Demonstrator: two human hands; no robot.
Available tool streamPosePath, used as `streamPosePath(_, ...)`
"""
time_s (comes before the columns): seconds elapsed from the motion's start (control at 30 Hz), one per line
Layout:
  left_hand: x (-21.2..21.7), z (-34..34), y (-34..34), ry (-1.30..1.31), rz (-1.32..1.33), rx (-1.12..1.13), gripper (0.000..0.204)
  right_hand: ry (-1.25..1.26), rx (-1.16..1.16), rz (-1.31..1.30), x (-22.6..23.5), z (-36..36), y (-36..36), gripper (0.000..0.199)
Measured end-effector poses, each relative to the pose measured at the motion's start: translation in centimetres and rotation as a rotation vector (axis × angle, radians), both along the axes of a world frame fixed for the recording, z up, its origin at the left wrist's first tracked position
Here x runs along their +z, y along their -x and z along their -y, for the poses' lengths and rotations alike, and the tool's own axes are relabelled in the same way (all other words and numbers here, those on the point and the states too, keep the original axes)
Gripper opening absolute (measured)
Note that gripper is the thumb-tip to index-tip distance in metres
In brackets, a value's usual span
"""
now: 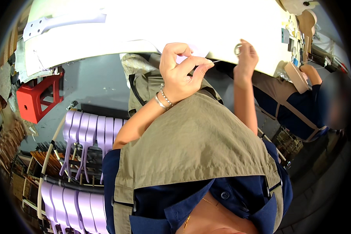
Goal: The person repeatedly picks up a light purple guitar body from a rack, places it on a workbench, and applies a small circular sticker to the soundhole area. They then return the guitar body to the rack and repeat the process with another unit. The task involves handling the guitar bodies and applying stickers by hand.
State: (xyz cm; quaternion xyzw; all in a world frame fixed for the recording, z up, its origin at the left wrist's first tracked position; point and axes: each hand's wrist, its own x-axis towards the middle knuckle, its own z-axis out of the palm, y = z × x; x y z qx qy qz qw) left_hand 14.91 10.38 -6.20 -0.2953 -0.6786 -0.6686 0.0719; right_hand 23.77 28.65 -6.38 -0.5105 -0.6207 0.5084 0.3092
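Workbench (152, 29) across the top, bleached by glare; where is the left hand (183, 74)?

"Near its front edge, right of the view's middle line. Thumb and forefinger press together, pinching a thin pale sliver (216, 61) whose tip pokes out to the right. Two bracelets (163, 98) circle the wrist."

And the right hand (247, 60)?

"Well apart from the left, raised to the right, fingers curled in on a small ring (237, 49). I cannot tell what the ring is made of, nor whether the sliver joins it."

What lies under the hands?

"A lilac piece (200, 50), at the bench's edge, just behind the left hand and partly hidden by it. Its outline fades into the light. Farther left on the bench lies a lilac neck (68, 20) with dark holes in its wide end."

What else is around?

"Below, a tan apron (199, 136) over navy clothes. Lower left, a rack (47, 160) hung with rows of lilac necks (82, 126); above it, a red stool (37, 99). At right, a co-worker's hand (312, 73) touches a wooden block (295, 77)."
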Motion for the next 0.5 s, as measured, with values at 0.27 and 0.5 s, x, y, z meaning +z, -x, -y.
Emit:
streamPosePath(0.27, 0.2, -2.7, 2.4, -0.085, 1.334, -0.855, 0.055, -0.785, 0.382, 0.882, -4.8, -8.3, -2.2, 0.068)
streamPosePath(0.5, -0.4, -2.0, 3.9, -0.058, 1.441, -0.792, 0.062, -0.763, 0.460, 0.480, -2.5, -2.0, 0.1, 0.050)
